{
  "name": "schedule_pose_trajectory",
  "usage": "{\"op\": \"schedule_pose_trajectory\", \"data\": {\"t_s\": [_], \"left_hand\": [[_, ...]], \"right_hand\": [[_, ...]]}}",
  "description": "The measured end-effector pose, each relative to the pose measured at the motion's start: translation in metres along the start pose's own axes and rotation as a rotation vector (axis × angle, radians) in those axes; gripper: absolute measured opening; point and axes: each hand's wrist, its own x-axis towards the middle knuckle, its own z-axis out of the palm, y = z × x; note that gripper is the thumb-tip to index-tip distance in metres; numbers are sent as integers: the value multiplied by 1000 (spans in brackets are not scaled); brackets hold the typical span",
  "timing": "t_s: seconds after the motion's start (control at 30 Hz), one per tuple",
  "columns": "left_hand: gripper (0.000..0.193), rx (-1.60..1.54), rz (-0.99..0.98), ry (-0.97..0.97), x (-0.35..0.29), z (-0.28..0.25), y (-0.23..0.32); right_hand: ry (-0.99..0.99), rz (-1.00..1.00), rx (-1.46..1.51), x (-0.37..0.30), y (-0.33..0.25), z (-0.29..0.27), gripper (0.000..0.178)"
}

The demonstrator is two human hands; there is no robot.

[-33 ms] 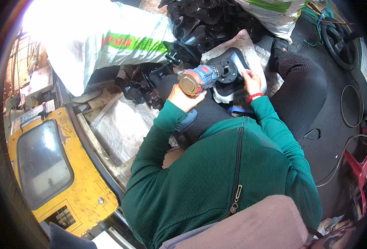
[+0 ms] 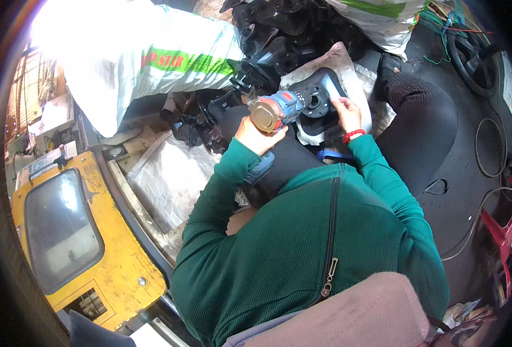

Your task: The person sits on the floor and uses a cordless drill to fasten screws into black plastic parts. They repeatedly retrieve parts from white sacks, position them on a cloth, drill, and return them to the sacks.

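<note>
My left hand is wrapped around the grip of a blue cordless drill, whose front end points right. The drill's tip meets a black plastic part with a round, holed flange; the exact contact point is hidden by the chuck. My right hand, with a red beaded bracelet at the wrist, pinches the right edge of that part. Under the part lies a whitish, stained cloth or sheet, spread between my legs.
Many similar black parts are heaped ahead. A large white sack lies at the far left, another sack at the far right. A yellow machine panel with a window stands at left. Cables and a red frame lie at right.
My right hand has shifted slightly to the left along the black plastic part's edge. The drill and my left hand stay nearly in place.
</note>
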Motion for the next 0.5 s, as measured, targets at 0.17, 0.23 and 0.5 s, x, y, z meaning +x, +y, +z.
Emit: {"op": "schedule_pose_trajectory", "data": {"t_s": [0.17,0.23,0.5], "left_hand": [[43,57,-59,-92,31,1,-4],[41,64,-126,-148,39,-1,2],[40,192,-11,-193,67,-1,3]], "right_hand": [[-41,-8,-192,17,10,5,45],[-64,9,-206,17,9,6,44],[-102,10,-176,14,2,7,41]]}}
